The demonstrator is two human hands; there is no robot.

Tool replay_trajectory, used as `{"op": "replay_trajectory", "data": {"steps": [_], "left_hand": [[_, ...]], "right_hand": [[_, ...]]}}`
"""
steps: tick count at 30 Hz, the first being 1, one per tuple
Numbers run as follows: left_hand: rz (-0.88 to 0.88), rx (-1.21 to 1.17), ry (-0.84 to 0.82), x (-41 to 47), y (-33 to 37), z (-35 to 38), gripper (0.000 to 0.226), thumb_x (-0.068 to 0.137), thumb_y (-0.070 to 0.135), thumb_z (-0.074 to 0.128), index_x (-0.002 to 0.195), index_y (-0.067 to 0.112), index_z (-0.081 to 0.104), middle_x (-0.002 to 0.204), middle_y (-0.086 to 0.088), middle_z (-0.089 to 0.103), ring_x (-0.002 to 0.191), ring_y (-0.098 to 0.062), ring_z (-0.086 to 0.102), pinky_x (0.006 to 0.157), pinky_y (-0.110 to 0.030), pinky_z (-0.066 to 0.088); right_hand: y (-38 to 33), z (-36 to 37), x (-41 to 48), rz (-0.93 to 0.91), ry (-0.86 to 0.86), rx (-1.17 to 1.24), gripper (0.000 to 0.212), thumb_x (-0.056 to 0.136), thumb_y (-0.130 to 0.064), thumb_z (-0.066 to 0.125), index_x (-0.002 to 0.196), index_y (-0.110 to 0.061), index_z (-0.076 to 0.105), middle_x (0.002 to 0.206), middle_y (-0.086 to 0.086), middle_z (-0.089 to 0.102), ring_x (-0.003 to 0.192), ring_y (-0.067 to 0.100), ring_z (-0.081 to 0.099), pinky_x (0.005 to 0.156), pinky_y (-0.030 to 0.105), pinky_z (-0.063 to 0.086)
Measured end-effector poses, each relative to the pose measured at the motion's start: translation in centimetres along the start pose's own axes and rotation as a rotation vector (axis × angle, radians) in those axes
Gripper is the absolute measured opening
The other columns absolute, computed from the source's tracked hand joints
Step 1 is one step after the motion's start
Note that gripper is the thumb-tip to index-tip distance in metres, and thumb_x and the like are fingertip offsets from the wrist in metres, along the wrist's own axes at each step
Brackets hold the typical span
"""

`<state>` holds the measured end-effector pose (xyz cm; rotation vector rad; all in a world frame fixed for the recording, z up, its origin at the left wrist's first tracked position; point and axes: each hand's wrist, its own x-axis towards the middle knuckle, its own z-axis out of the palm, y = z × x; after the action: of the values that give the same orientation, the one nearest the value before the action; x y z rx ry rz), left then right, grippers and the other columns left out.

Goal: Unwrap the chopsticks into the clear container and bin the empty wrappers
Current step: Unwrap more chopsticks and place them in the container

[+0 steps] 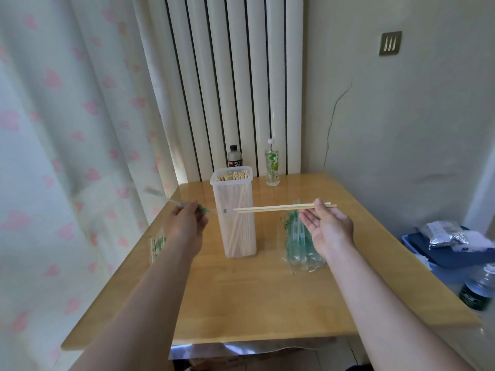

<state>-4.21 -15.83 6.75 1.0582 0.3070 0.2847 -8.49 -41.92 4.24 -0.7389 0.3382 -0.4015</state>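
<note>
The black bottle (235, 156) at the far side of the table (254, 298) has white letters that read "SO". The clear bottle (272, 167) beside it has a green label, but the words are too blurry to read. The wrappers have green print that is also too small to read.

The left hand (187, 220) is up over the left edge of the table, with its back to the camera. Its fingers are curled round an empty wrapper (158, 195), which looks blurry and sticks out to the left. The right hand (326, 228) is palm up. Its thumb presses on top of a pair of chopsticks (281, 208), with the fingers underneath, so the sticks are pinched tight. The sticks lie flat in the air and point left. Their left tips are in front of the clear container (218, 199).

The container stands upright in the middle of the table and holds many bare sticks on end. A pile of wrapped chopsticks (297, 245) lies on the table just right of it, under the right hand.

The table is shiny yellow wood. Behind it is a tall white radiator (227, 76). A curtain (53, 129) with pink hearts hangs on the left. The wall on the right has a long crack. A blue box (442, 253) with silver bags on it sits to the right.
</note>
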Motion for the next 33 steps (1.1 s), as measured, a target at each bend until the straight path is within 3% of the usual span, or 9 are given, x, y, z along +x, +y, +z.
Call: {"op": "replay_trajectory", "data": {"steps": [4, 11, 19, 25, 28, 31, 33], "left_hand": [[0.087, 0.185, -0.067, 0.0, 1.1, 1.1, 0.013, 0.098, 0.014, 0.063, 0.088, 0.005, 0.064, 0.075, -0.007, 0.058, 0.056, -0.017, 0.048, 0.057, -0.032, 0.045], [0.282, 0.503, -0.191, -0.8, 1.7, 2.4, 0.019, 0.095, 0.016, 0.062, 0.084, 0.001, 0.067, 0.067, -0.008, 0.057, 0.058, -0.02, 0.05, 0.06, -0.036, 0.048], [0.337, 0.442, -0.163, 0.7, 3.6, 2.8, 0.021, 0.095, 0.014, 0.065, 0.086, -0.005, 0.067, 0.07, -0.009, 0.057, 0.059, -0.019, 0.047, 0.06, -0.035, 0.044], [0.321, 0.473, -0.202, 2.4, 3.3, 2.6, 0.025, 0.097, 0.015, 0.062, 0.092, -0.009, 0.065, 0.073, -0.011, 0.055, 0.064, -0.02, 0.048, 0.061, -0.034, 0.042], [0.311, 0.533, -0.218, 3.2, 2.7, 2.5, 0.022, 0.096, 0.017, 0.063, 0.088, -0.002, 0.066, 0.071, -0.009, 0.057, 0.065, -0.02, 0.05, 0.061, -0.034, 0.045], [0.298, 0.539, -0.223, 3.7, 2.3, 2.4, 0.023, 0.095, 0.02, 0.064, 0.083, 0.0, 0.066, 0.066, -0.005, 0.056, 0.063, -0.02, 0.051, 0.06, -0.033, 0.046], [0.287, 0.507, -0.213, 4.0, 2.3, 2.4, 0.026, 0.096, 0.022, 0.065, 0.087, -0.002, 0.066, 0.067, -0.005, 0.057, 0.062, -0.019, 0.052, 0.058, -0.032, 0.047]], "right_hand": [[-0.2, 0.1, 0.4, -0.028, 0.026, -0.024, 0.009, 0.097, -0.004, 0.065, 0.093, 0.003, 0.061, 0.093, 0.02, 0.067, 0.087, 0.035, 0.072, 0.068, 0.034, 0.062], [-1.8, 3.5, 0.0, -0.131, -0.06, -0.107, 0.009, 0.098, -0.006, 0.064, 0.094, 0.001, 0.061, 0.086, 0.016, 0.066, 0.077, 0.028, 0.072, 0.07, 0.035, 0.063], [-6.7, 11.9, 1.1, -0.357, -0.171, -0.231, 0.014, 0.101, -0.007, 0.062, 0.088, -0.003, 0.061, 0.073, 0.012, 0.067, 0.063, 0.021, 0.071, 0.068, 0.032, 0.061], [-4.1, 16.3, 2.2, -0.593, -0.33, -0.765, 0.015, 0.099, -0.013, 0.064, 0.085, -0.007, 0.065, 0.081, 0.015, 0.074, 0.064, 0.022, 0.075, 0.065, 0.035, 0.064], [-1.6, 17.5, 2.0, -0.637, -0.448, -1.011, 0.013, 0.098, -0.017, 0.066, 0.088, -0.008, 0.067, 0.081, 0.01, 0.074, 0.067, 0.018, 0.075, 0.067, 0.037, 0.064], [0.7, 18.1, 2.1, -0.657, -0.568, -1.289, 0.007, 0.095, -0.023, 0.069, 0.097, -0.016, 0.068, 0.092, -0.001, 0.071, 0.081, 0.015, 0.072, 0.071, 0.03, 0.059], [1.8, 18.2, 2.2, -0.657, -0.653, -1.467, 0.017, 0.095, -0.026, 0.069, 0.111, -0.022, 0.064, 0.101, -0.005, 0.065, 0.093, 0.013, 0.066, 0.072, 0.024, 0.052]]}}
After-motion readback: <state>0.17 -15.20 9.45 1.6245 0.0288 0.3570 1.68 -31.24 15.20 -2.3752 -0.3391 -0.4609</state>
